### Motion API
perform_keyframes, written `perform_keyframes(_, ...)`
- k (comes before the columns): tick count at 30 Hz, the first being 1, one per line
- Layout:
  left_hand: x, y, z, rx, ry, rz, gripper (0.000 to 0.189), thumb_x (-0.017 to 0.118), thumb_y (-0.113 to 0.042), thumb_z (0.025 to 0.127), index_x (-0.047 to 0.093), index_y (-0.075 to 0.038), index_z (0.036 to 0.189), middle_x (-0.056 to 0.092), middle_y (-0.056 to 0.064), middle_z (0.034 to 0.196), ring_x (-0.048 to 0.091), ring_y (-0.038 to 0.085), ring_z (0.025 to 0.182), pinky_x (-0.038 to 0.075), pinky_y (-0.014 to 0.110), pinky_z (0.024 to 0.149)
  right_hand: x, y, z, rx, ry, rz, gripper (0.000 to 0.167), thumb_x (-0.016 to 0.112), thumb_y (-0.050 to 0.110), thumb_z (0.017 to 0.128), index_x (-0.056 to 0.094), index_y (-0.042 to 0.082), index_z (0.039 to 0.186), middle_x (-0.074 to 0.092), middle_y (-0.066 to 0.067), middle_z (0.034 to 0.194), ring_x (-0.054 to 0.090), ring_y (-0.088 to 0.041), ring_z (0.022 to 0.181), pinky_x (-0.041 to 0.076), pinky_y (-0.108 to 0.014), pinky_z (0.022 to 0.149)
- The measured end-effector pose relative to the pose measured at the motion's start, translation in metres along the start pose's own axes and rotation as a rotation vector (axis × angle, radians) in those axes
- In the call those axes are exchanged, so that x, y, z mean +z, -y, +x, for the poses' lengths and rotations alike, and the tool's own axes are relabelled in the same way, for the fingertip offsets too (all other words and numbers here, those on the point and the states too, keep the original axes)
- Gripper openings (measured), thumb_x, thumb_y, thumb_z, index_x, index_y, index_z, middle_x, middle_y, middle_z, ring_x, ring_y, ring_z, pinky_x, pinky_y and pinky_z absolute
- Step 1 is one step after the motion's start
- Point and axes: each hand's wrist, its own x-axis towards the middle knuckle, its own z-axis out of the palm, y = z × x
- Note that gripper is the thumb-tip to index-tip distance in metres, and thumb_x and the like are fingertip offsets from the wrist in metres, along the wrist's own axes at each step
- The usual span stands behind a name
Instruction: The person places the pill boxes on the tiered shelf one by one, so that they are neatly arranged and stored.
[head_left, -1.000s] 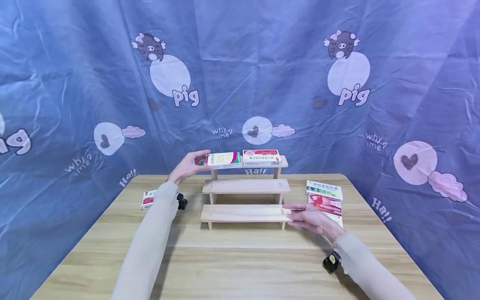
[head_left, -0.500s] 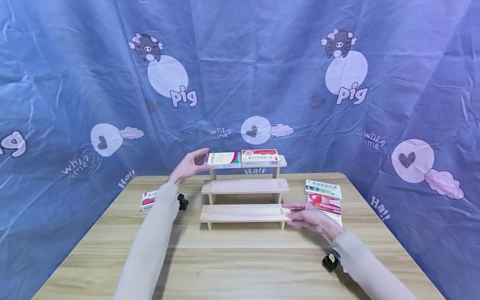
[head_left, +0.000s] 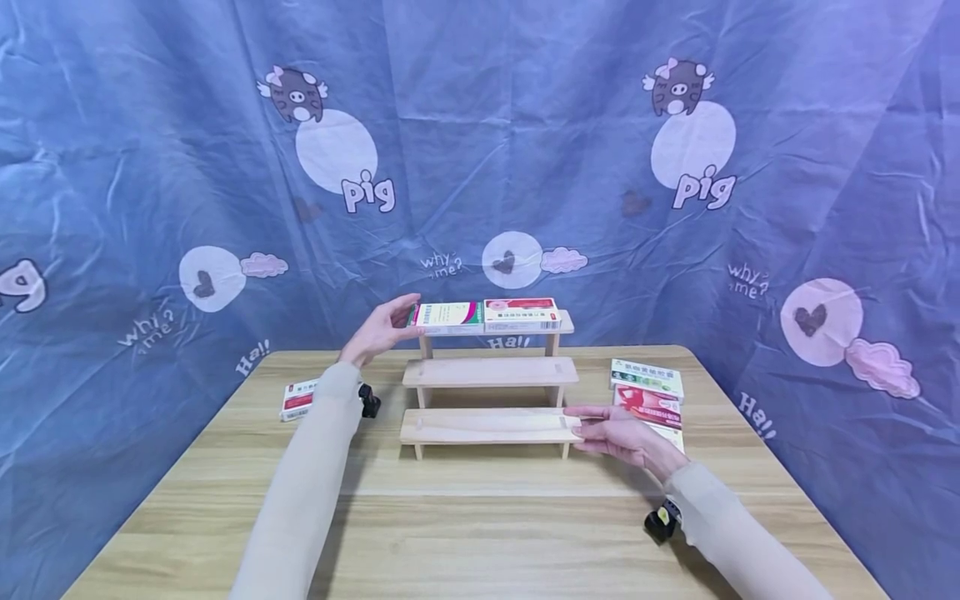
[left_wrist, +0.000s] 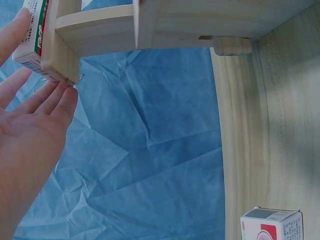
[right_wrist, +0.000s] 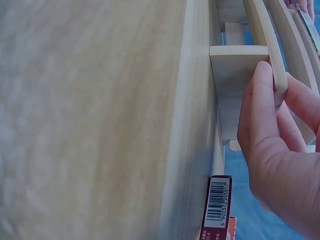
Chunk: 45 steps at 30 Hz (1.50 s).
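A three-tier wooden display stand (head_left: 489, 372) stands on the table. On its top step a white medicine box with green and magenta trim (head_left: 452, 313) lies flat beside a red-and-white medicine box (head_left: 522, 311). My left hand (head_left: 378, 331) is at the outer end of the green-trimmed box, its fingers fairly straight. In the left wrist view the thumb (left_wrist: 15, 34) overlaps that box and other fingertips touch the step's end. My right hand (head_left: 621, 437) pinches the right end of the lowest step; the right wrist view shows fingers (right_wrist: 263, 100) on both faces of the board.
To the right, a green-and-white box (head_left: 647, 377) and a red box (head_left: 649, 406) lie beside another, partly hidden by the right hand. At the left, a red-and-white box (head_left: 298, 398) sits partly behind the left forearm. A blue patterned curtain (head_left: 480, 167) hangs behind the table (head_left: 465, 533).
The green-trimmed box has shifted slightly right, closing up against the red-and-white box, with the left hand following. My right hand stays on the lowest step. The head view has tilted a little.
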Motion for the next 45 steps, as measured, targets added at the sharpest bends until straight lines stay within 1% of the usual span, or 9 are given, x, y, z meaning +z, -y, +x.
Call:
perform_keyframes(9, 0.001, 0.005, 0.003, 0.007, 0.005, -0.031, 0.075, 0.07, -0.003, 0.088, 0.03, 0.0, 0.152, 0.029, 0.023, 0.157, 0.029, 0.034, 0.146, 0.024, 0.044, 0.123, -0.001, -0.002, 0.003, -0.008, 0.013, -0.002, 0.053, 0.052, -0.007, 0.094, 0.039, -0.006, 0.145, 0.067, -0.009, 0.112, 0.069, -0.022, 0.099, 0.056, -0.035, 0.095)
perform_keyframes(19, 0.0, 0.008, 0.002, -0.016, 0.005, -0.013, 0.078, 0.071, -0.008, 0.088, 0.027, 0.0, 0.153, 0.027, 0.02, 0.159, 0.027, 0.033, 0.147, 0.025, 0.043, 0.123, -0.002, -0.002, 0.003, -0.015, 0.025, 0.014, 0.052, 0.051, -0.008, 0.094, 0.04, -0.006, 0.145, 0.067, -0.009, 0.114, 0.069, -0.021, 0.1, 0.057, -0.035, 0.095)
perform_keyframes(23, -0.003, 0.008, -0.003, -0.036, -0.027, -0.004, 0.077, 0.07, -0.018, 0.09, 0.028, -0.004, 0.153, 0.027, 0.02, 0.159, 0.027, 0.033, 0.147, 0.028, 0.046, 0.121, -0.003, -0.003, 0.004, -0.006, 0.018, 0.007, 0.053, 0.053, -0.007, 0.094, 0.04, -0.005, 0.145, 0.066, -0.011, 0.115, 0.069, -0.024, 0.101, 0.057, -0.035, 0.094)
perform_keyframes(27, -0.005, -0.007, -0.017, -0.06, -0.077, -0.052, 0.07, 0.067, -0.02, 0.093, 0.032, -0.002, 0.151, 0.034, 0.022, 0.155, 0.033, 0.036, 0.144, 0.032, 0.05, 0.119, -0.003, -0.004, 0.005, -0.008, 0.007, -0.011, 0.053, 0.054, -0.007, 0.093, 0.041, -0.004, 0.145, 0.065, -0.012, 0.114, 0.069, -0.024, 0.1, 0.057, -0.035, 0.095)
perform_keyframes(30, -0.005, -0.02, -0.026, -0.066, -0.15, -0.086, 0.057, 0.063, -0.014, 0.095, 0.042, 0.002, 0.145, 0.045, 0.025, 0.146, 0.047, 0.033, 0.134, 0.045, 0.042, 0.11, -0.003, -0.004, 0.005, -0.007, 0.0, -0.013, 0.052, 0.055, -0.007, 0.093, 0.044, -0.004, 0.143, 0.065, -0.012, 0.112, 0.069, -0.023, 0.098, 0.057, -0.035, 0.094)
perform_keyframes(32, -0.004, -0.02, -0.028, -0.054, -0.212, -0.094, 0.049, 0.062, -0.011, 0.096, 0.048, 0.005, 0.139, 0.052, 0.027, 0.139, 0.057, 0.029, 0.121, 0.054, 0.033, 0.098, -0.003, -0.003, 0.004, -0.002, -0.002, -0.005, 0.052, 0.055, -0.007, 0.092, 0.044, -0.004, 0.143, 0.064, -0.012, 0.112, 0.069, -0.023, 0.098, 0.056, -0.035, 0.095)
perform_keyframes(34, -0.005, -0.016, -0.028, -0.033, -0.261, -0.104, 0.042, 0.062, -0.01, 0.096, 0.054, 0.008, 0.132, 0.057, 0.031, 0.131, 0.064, 0.025, 0.108, 0.059, 0.027, 0.086, -0.002, -0.003, 0.003, 0.002, -0.005, -0.001, 0.054, 0.056, -0.007, 0.092, 0.042, -0.004, 0.143, 0.065, -0.012, 0.112, 0.069, -0.024, 0.098, 0.056, -0.036, 0.096)
perform_keyframes(39, -0.009, -0.003, -0.028, 0.007, -0.32, -0.116, 0.032, 0.064, -0.013, 0.094, 0.064, 0.009, 0.117, 0.065, 0.033, 0.111, 0.07, 0.02, 0.084, 0.061, 0.027, 0.071, -0.001, -0.002, 0.002, 0.002, -0.006, 0.001, 0.053, 0.056, -0.007, 0.091, 0.044, -0.003, 0.143, 0.065, -0.012, 0.112, 0.069, -0.024, 0.098, 0.056, -0.036, 0.095)
perform_keyframes(45, -0.016, 0.013, -0.032, -0.028, -0.36, -0.071, 0.027, 0.067, -0.025, 0.093, 0.069, -0.002, 0.105, 0.072, 0.014, 0.086, 0.068, 0.014, 0.073, 0.058, 0.022, 0.065, -0.002, -0.002, 0.002, 0.0, 0.007, 0.011, 0.051, 0.054, -0.007, 0.093, 0.045, -0.003, 0.143, 0.066, -0.01, 0.113, 0.069, -0.022, 0.099, 0.057, -0.035, 0.095)
